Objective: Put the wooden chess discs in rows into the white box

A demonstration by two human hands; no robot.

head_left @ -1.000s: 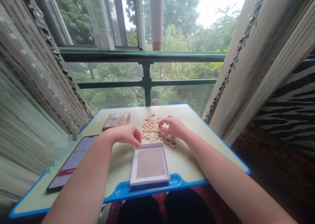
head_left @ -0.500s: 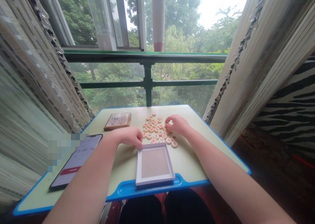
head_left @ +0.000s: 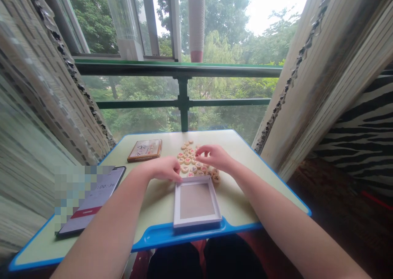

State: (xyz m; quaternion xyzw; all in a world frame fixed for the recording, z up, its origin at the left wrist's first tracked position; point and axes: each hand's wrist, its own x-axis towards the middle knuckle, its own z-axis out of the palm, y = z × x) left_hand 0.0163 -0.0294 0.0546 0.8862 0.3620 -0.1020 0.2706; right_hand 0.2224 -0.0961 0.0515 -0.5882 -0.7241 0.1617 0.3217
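Several round wooden chess pieces (head_left: 188, 156) with red and dark marks lie in a heap at the middle of a small table (head_left: 242, 156). My right hand (head_left: 215, 157) hovers over the heap's right side, fingers curled in a pinch over the pieces; what they hold I cannot make out. My left hand (head_left: 164, 168) rests closed at the far left corner of an empty white box tray (head_left: 196, 201), its fingertips against the rim beside the heap.
A brown box lid with printed characters (head_left: 145, 149) lies at the back left. A phone (head_left: 92, 199) showing a timer lies at the left. Green railing (head_left: 184, 103) and window behind; woven blinds both sides; zebra-striped fabric (head_left: 365, 136) at right.
The white tray has slid to the right along the front edge with my left hand at its corner. My right hand shifted slightly over the pieces.
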